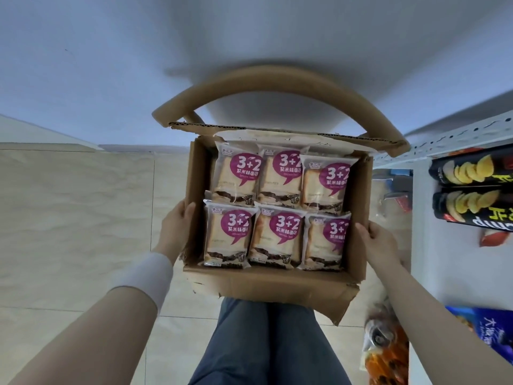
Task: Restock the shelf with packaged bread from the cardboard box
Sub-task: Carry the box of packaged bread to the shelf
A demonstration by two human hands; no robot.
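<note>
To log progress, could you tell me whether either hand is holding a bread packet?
No, the left hand and right hand grip the sides of the cardboard box, and the six bread packets lie inside it.

Fingertips of left hand (177,227) and right hand (381,245) behind cardboard box (277,286) walls

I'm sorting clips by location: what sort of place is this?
Probably a small shop: a white shelf holds chip cans and a blue snack bag, beside a cardboard box of packaged bread.
</note>
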